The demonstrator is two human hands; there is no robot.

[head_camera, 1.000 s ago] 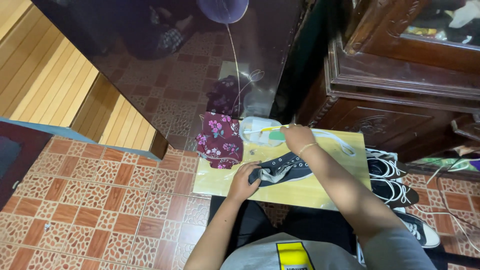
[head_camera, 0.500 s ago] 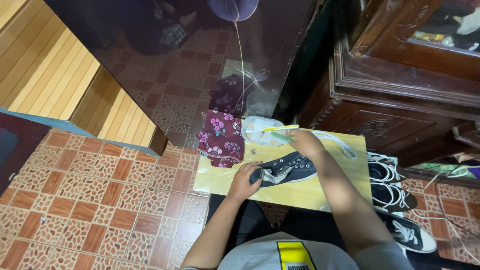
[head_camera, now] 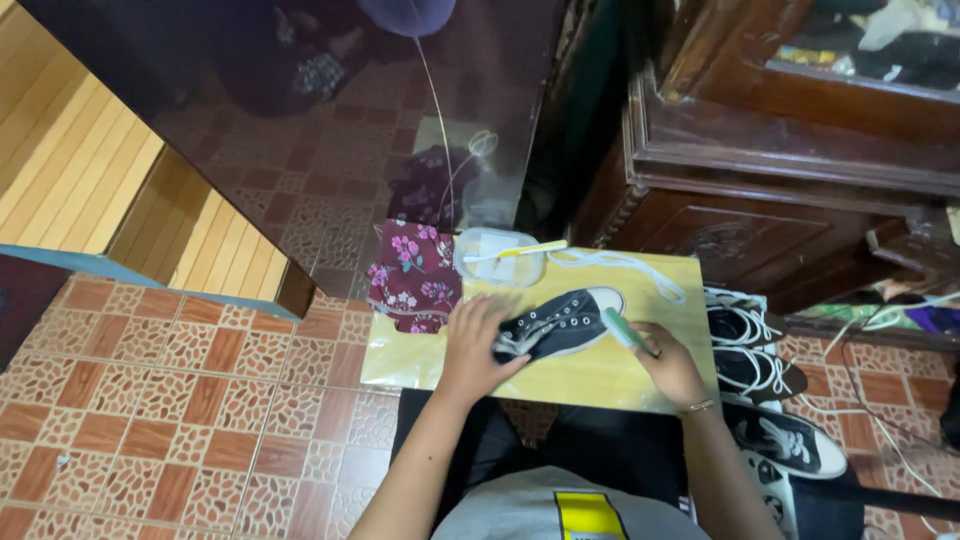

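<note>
Gripping the heel end of a black sneaker (head_camera: 560,322), left hand (head_camera: 478,345) pins it on its side mid yellow tabletop (head_camera: 590,375); right hand (head_camera: 668,362) is closed on a green-handled brush (head_camera: 623,327) with its head touching the shoe near the white toe. Behind the shoe: clear shallow dish (head_camera: 497,258) with a yellow-handled brush (head_camera: 515,251) across it, loose white lace (head_camera: 625,270) to its right, floral cloth (head_camera: 415,278) at the tabletop's left corner. More black sneakers (head_camera: 755,345) sit on the tiled floor (head_camera: 180,400), right of the tabletop.
</note>
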